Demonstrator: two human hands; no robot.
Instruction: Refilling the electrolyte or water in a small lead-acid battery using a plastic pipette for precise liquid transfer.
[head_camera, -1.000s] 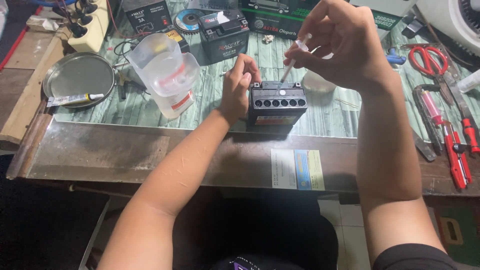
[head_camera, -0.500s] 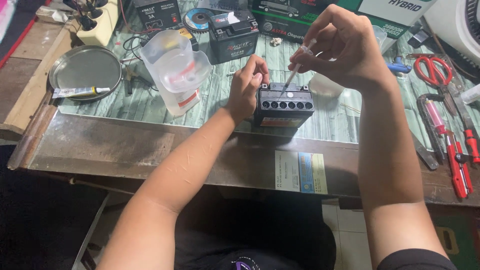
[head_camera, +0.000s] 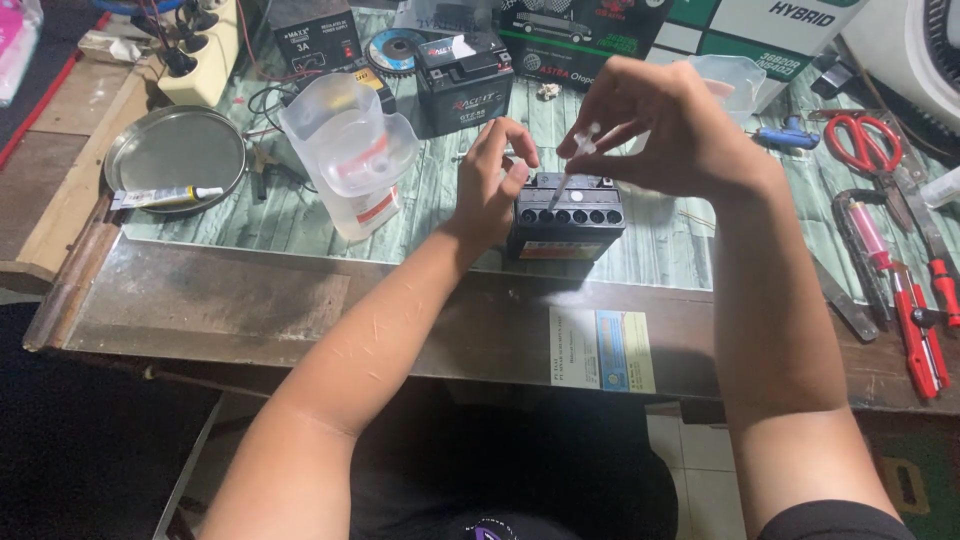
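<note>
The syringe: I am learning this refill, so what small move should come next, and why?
Probably lower the syringe tip straight into the open hole below. The right hand holds it tilted above the row of holes in the small black battery, and the left hand steadies the case.

Both forearms reach forward; left hand (head_camera: 490, 185) curls loosely, right hand (head_camera: 665, 135) pinches fingertips together.

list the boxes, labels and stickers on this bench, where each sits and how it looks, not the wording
Sticker: front bench edge, rectangular, white, blue and yellow.
Battery label: front of the small black battery under both hands, red-orange strip.
Printed boxes: back, dark and green-white.
Jug label: clear jug, left, red and white.
</note>
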